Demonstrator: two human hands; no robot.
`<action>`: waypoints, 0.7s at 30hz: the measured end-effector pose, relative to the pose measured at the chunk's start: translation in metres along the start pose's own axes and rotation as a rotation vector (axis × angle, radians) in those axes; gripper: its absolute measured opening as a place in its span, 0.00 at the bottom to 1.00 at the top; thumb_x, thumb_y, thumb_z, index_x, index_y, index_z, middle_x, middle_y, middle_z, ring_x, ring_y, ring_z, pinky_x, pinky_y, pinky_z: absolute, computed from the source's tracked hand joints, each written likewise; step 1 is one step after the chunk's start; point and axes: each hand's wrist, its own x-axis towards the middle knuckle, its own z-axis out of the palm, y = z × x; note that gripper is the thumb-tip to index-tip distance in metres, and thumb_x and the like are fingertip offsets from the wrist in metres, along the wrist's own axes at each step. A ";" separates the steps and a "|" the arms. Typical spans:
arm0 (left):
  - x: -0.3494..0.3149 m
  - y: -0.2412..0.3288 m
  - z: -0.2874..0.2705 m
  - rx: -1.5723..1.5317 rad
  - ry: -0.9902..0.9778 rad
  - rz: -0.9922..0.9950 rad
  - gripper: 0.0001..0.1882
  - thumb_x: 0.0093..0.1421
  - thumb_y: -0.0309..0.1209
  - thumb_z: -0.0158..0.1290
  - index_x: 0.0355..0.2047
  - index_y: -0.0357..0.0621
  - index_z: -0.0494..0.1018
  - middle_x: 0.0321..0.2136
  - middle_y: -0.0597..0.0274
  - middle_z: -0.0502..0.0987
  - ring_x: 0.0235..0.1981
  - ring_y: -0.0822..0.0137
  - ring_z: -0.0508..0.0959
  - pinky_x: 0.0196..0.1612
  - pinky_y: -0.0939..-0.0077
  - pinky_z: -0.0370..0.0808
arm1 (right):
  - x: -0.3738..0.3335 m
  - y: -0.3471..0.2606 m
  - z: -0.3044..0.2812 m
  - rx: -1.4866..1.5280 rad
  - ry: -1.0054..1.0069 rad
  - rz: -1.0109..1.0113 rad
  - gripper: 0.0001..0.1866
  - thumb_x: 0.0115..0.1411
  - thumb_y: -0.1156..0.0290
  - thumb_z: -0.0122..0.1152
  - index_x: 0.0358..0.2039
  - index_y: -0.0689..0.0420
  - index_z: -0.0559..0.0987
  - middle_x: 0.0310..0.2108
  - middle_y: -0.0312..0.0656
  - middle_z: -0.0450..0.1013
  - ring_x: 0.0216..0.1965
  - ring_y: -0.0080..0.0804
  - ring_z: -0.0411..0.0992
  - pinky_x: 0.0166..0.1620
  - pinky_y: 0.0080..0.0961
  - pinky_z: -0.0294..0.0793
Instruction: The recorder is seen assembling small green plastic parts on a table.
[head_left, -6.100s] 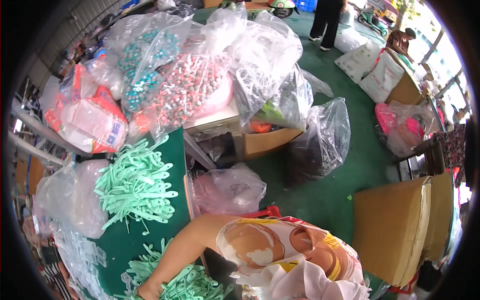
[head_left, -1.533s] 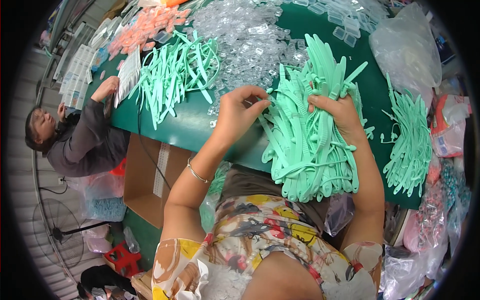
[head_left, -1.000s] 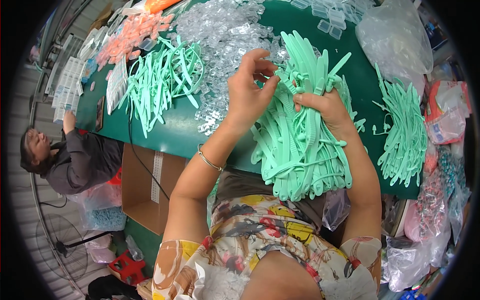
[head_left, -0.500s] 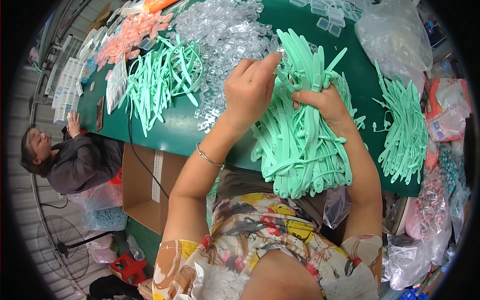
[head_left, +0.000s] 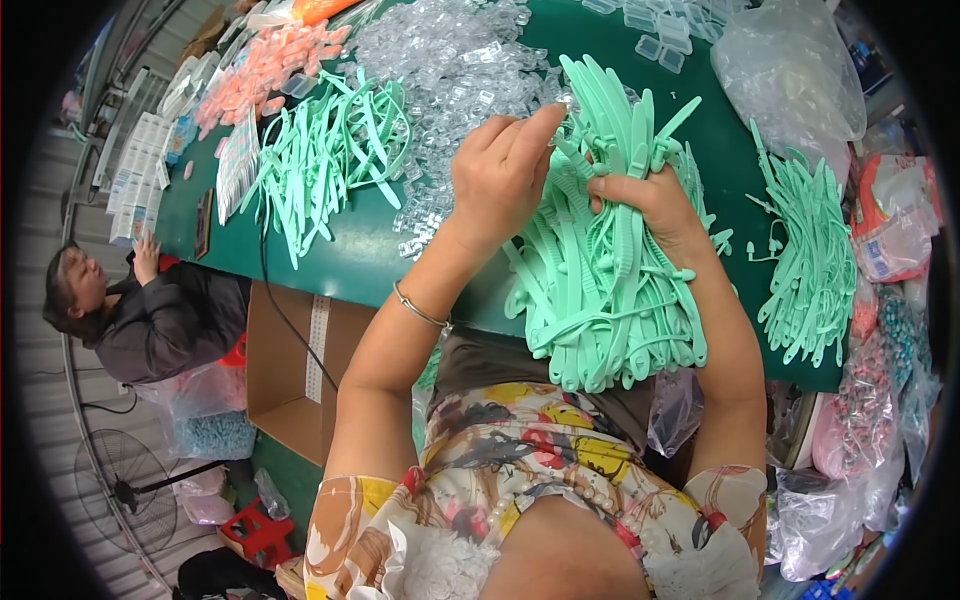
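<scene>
Most of the frame is taken by a dark green bench (head_left: 330, 265) that curves from the upper left to the right edge, and it carries everything else. Across the upper middle lies a wide scatter of small clear plastic pieces (head_left: 440, 70), with a patch of pink pieces (head_left: 262, 68) at the upper left. Three heaps of mint-green plastic straps show: a loose fan (head_left: 325, 160) left of centre, a thinner pile (head_left: 812, 260) at the right edge, and the big bundle of straps (head_left: 600, 290) in the middle, which hangs over the near edge of the bench toward the person's lap. A clear bag (head_left: 790, 70) sits at the upper right, and an open cardboard box (head_left: 290, 370) stands under the bench at the left, near a seated co-worker (head_left: 150, 315) whose hand rests on the far end. The right hand (head_left: 655, 205) lies on top of the bundle with fingers closed round several straps. The left hand (head_left: 500, 175), raised just above the bundle's upper end, has thumb and fingers pressed together, seemingly pinching one small clear piece; it is too small to be sure. Judging by the heaps, much remains: plenty of loose straps and clear pieces lie unsorted, and no finished stack can be told apart.
</scene>
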 end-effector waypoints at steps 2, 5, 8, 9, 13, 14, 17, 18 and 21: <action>0.000 0.000 0.000 -0.006 -0.009 -0.001 0.27 0.39 0.14 0.57 0.44 0.42 0.70 0.29 0.64 0.77 0.27 0.63 0.74 0.29 0.73 0.72 | 0.000 0.000 0.000 -0.001 -0.001 0.003 0.11 0.45 0.74 0.62 0.32 0.60 0.75 0.24 0.37 0.72 0.25 0.23 0.70 0.30 0.20 0.69; -0.001 -0.001 -0.001 -0.008 -0.025 -0.021 0.27 0.40 0.14 0.56 0.44 0.42 0.69 0.28 0.63 0.77 0.27 0.63 0.75 0.29 0.72 0.72 | 0.000 0.000 0.001 -0.005 0.000 0.020 0.12 0.45 0.74 0.62 0.32 0.61 0.75 0.24 0.37 0.72 0.25 0.23 0.70 0.30 0.20 0.69; -0.001 0.000 -0.002 -0.027 -0.026 -0.056 0.27 0.41 0.15 0.57 0.45 0.42 0.69 0.28 0.62 0.77 0.27 0.62 0.75 0.30 0.72 0.72 | 0.001 -0.001 0.001 -0.017 -0.004 0.028 0.12 0.45 0.74 0.62 0.33 0.61 0.75 0.24 0.38 0.72 0.25 0.24 0.70 0.30 0.21 0.69; 0.000 0.001 -0.003 -0.028 -0.026 -0.056 0.27 0.41 0.15 0.57 0.45 0.42 0.69 0.28 0.62 0.77 0.27 0.62 0.75 0.30 0.72 0.72 | 0.001 -0.001 0.002 -0.027 -0.008 0.022 0.13 0.44 0.74 0.62 0.33 0.61 0.75 0.24 0.38 0.72 0.25 0.24 0.70 0.30 0.21 0.69; 0.001 0.001 -0.002 -0.037 -0.020 -0.046 0.27 0.41 0.15 0.57 0.45 0.42 0.68 0.28 0.62 0.77 0.26 0.62 0.75 0.29 0.72 0.72 | -0.001 -0.002 0.003 -0.022 -0.004 0.026 0.13 0.44 0.74 0.62 0.33 0.61 0.75 0.24 0.38 0.72 0.25 0.24 0.70 0.30 0.21 0.69; 0.000 0.000 -0.001 -0.037 -0.017 -0.038 0.27 0.40 0.15 0.57 0.44 0.42 0.69 0.28 0.62 0.77 0.26 0.62 0.75 0.29 0.72 0.72 | -0.001 -0.002 0.003 -0.017 -0.004 0.031 0.13 0.44 0.74 0.62 0.33 0.61 0.75 0.24 0.38 0.72 0.25 0.24 0.70 0.30 0.21 0.69; 0.001 0.001 -0.002 0.005 -0.026 -0.008 0.27 0.40 0.14 0.56 0.44 0.42 0.69 0.27 0.63 0.77 0.27 0.63 0.75 0.29 0.73 0.72 | 0.000 -0.001 0.003 -0.008 0.001 0.026 0.13 0.44 0.74 0.62 0.33 0.61 0.75 0.25 0.38 0.72 0.25 0.24 0.70 0.30 0.21 0.69; 0.001 0.001 -0.002 0.004 -0.027 -0.008 0.27 0.40 0.14 0.56 0.44 0.42 0.69 0.27 0.63 0.77 0.27 0.63 0.75 0.29 0.73 0.72 | 0.000 0.000 0.002 -0.004 0.002 0.016 0.13 0.44 0.75 0.61 0.33 0.61 0.75 0.25 0.37 0.72 0.25 0.24 0.70 0.30 0.21 0.70; -0.001 0.001 -0.001 0.027 -0.036 0.077 0.27 0.39 0.15 0.56 0.43 0.42 0.69 0.27 0.63 0.77 0.27 0.63 0.75 0.29 0.73 0.72 | 0.000 -0.001 0.001 -0.011 -0.011 0.009 0.13 0.44 0.75 0.61 0.33 0.61 0.75 0.25 0.37 0.72 0.25 0.24 0.70 0.30 0.21 0.70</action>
